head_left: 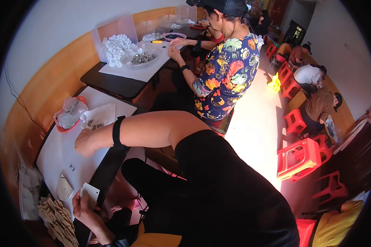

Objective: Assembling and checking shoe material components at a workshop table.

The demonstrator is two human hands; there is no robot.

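My left hand (84, 212) is closed on a white card (90, 193) with small dark marks or holes, held at the table's near edge. Beside it a second pale card (64, 188) lies on the white tabletop (57, 154). A few tiny dark pieces (72, 167) sit between my hands. Farther off, my right hand (85, 142), with a black strap on its forearm, is low over the table beside a crumpled white sheet (105, 114) that carries small metal parts (95, 124). Its fingers are blurred and partly hidden, so any hold there does not show.
Past the sheet stands a red tray (68, 128) with clear plastic bags. Brown cardboard pieces (57, 218) are heaped at the near left. A co-worker (231, 70) sits at the adjoining table, by a tub of white parts (119, 47). Red stools (299, 158) stand to the right.
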